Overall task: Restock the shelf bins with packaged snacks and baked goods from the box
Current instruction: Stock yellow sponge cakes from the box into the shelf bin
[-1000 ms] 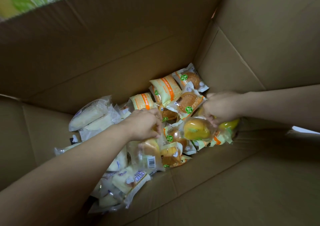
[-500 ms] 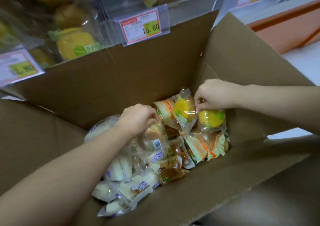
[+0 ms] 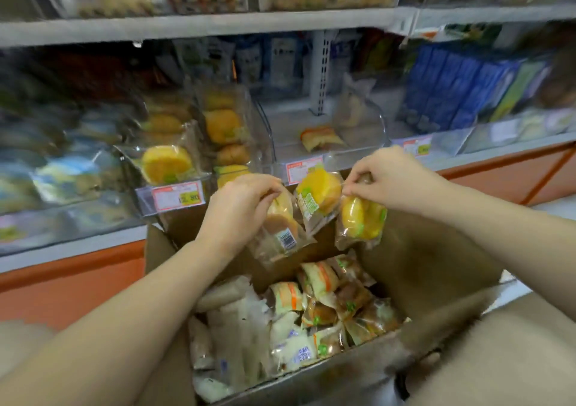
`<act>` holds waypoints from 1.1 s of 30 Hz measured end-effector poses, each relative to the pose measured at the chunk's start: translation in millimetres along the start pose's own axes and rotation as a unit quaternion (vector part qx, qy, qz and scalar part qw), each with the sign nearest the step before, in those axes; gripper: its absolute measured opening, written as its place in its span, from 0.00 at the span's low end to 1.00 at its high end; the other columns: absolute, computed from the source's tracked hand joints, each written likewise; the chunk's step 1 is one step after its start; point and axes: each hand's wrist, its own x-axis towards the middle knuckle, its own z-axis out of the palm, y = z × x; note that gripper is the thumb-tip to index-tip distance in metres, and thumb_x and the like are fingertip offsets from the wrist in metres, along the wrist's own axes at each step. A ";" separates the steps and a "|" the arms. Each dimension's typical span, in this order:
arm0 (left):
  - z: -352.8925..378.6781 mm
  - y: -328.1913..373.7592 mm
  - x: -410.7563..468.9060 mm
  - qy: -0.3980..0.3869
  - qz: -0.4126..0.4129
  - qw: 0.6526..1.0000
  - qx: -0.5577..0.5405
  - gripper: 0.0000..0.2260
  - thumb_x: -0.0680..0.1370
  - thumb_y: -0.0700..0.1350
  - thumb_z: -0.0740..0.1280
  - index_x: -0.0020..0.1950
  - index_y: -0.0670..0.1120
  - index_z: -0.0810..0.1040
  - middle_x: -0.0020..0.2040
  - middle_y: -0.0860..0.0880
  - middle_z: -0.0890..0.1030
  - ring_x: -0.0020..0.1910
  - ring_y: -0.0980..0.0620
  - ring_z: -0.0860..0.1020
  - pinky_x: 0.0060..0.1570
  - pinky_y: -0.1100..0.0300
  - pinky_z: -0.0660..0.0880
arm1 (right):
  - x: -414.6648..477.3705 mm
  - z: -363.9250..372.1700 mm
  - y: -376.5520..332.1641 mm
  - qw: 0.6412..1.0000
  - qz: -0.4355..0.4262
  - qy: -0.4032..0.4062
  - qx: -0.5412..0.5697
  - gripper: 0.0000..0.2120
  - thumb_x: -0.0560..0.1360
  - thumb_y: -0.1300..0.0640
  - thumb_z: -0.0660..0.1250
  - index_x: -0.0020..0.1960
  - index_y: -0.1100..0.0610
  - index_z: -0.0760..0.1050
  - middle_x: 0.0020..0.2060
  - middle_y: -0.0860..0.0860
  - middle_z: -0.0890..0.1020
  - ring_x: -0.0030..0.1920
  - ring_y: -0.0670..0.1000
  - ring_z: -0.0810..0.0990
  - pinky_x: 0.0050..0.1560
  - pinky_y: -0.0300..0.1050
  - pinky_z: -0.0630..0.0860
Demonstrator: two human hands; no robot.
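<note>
My left hand (image 3: 246,206) is shut on the top of a clear-wrapped brown cake packet (image 3: 280,228) with a barcode, held above the cardboard box (image 3: 430,259). My right hand (image 3: 389,178) pinches the tops of two yellow cake packets, one (image 3: 318,193) hanging to its left and one (image 3: 363,218) below it. The box holds several more wrapped breads and cakes (image 3: 311,318). Clear shelf bins stand behind: one with yellow cakes (image 3: 168,162), one stacked with cakes (image 3: 224,131), one nearly bare with a single orange-edged packet (image 3: 321,137).
Price tags (image 3: 177,198) hang on the bin fronts. An upper shelf (image 3: 199,25) carries boxed goods. Blue packets (image 3: 461,93) fill the bins at the right. An orange base panel (image 3: 68,293) runs under the shelf. The box flaps rise at the right and near side.
Both hands have lifted out of the box with their packets and now hang above it, in front of the shelf bins. The view has tilted up from the box to the shelves.
</note>
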 end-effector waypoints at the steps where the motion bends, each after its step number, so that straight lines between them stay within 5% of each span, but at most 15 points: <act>1: -12.3 1.2 2.8 0.030 0.004 1.000 0.007 0.07 0.75 0.38 0.70 0.50 0.46 0.83 0.52 0.49 0.84 0.54 0.48 0.81 0.55 0.50 0.77 | 2.7 -10.4 -7.1 1.000 0.000 0.019 0.006 0.08 0.73 0.50 0.71 0.45 0.53 0.84 0.37 0.47 0.82 0.39 0.44 0.75 0.42 0.34 0.61; 6: -65.7 -6.6 15.1 0.168 -0.009 0.985 0.029 0.07 0.76 0.36 0.69 0.52 0.42 0.83 0.53 0.47 0.83 0.54 0.49 0.81 0.57 0.54 0.76 | 25.3 -42.4 -38.3 0.991 -0.004 0.109 0.076 0.08 0.73 0.49 0.71 0.45 0.52 0.84 0.36 0.43 0.81 0.36 0.40 0.74 0.44 0.39 0.70; 9: -89.4 -22.6 20.1 0.232 -0.024 0.972 0.030 0.06 0.76 0.36 0.69 0.51 0.41 0.84 0.52 0.48 0.84 0.53 0.51 0.80 0.57 0.58 0.75 | 48.3 -44.3 -57.7 0.982 0.005 0.141 0.123 0.06 0.73 0.49 0.70 0.45 0.50 0.84 0.38 0.41 0.81 0.35 0.37 0.74 0.40 0.34 0.70; 13: -112.9 -48.1 25.0 0.304 -0.035 0.951 0.045 0.07 0.76 0.35 0.69 0.52 0.39 0.83 0.52 0.46 0.83 0.54 0.51 0.80 0.58 0.59 0.74 | 80.8 -35.2 -78.4 0.963 0.013 0.183 0.199 0.06 0.73 0.50 0.70 0.44 0.51 0.83 0.34 0.38 0.79 0.37 0.38 0.76 0.49 0.40 0.73; 16: -124.0 -66.4 29.2 0.358 -0.038 0.932 0.047 0.07 0.76 0.35 0.68 0.53 0.38 0.82 0.53 0.46 0.82 0.54 0.53 0.78 0.59 0.63 0.73 | 104.5 -27.2 -89.8 0.940 0.031 0.197 0.275 0.04 0.74 0.51 0.70 0.46 0.51 0.83 0.36 0.38 0.79 0.39 0.37 0.77 0.42 0.33 0.71; 22: -132.4 -90.3 37.5 0.451 -0.092 0.888 -0.015 0.09 0.78 0.38 0.66 0.57 0.40 0.80 0.54 0.50 0.80 0.55 0.56 0.78 0.59 0.67 0.73 | 142.7 -4.2 -100.0 0.894 0.099 0.159 0.406 0.04 0.75 0.52 0.69 0.44 0.51 0.82 0.35 0.44 0.81 0.39 0.43 0.78 0.41 0.36 0.72; 25: -130.5 -102.2 42.0 0.470 -0.096 0.877 -0.017 0.09 0.78 0.39 0.65 0.58 0.41 0.80 0.55 0.50 0.79 0.56 0.53 0.79 0.59 0.58 0.76 | 154.8 16.5 -100.3 0.875 0.146 0.146 0.439 0.04 0.74 0.53 0.70 0.44 0.52 0.82 0.35 0.46 0.81 0.38 0.46 0.78 0.41 0.40 0.72; 29: -122.7 -122.2 50.9 0.488 -0.097 0.867 0.000 0.09 0.79 0.40 0.65 0.56 0.39 0.81 0.56 0.48 0.80 0.56 0.49 0.80 0.57 0.52 0.77 | 162.1 41.0 -97.5 0.868 0.206 0.122 0.436 0.06 0.75 0.54 0.69 0.40 0.52 0.80 0.32 0.49 0.81 0.34 0.48 0.76 0.36 0.40 0.71; 33: -111.5 -140.0 61.4 0.508 -0.104 0.855 0.005 0.10 0.80 0.43 0.63 0.54 0.39 0.82 0.55 0.50 0.79 0.56 0.47 0.80 0.58 0.51 0.76 | 164.3 47.2 -90.3 0.878 0.212 0.107 0.416 0.02 0.76 0.55 0.68 0.44 0.52 0.79 0.36 0.52 0.83 0.38 0.51 0.80 0.45 0.50 0.77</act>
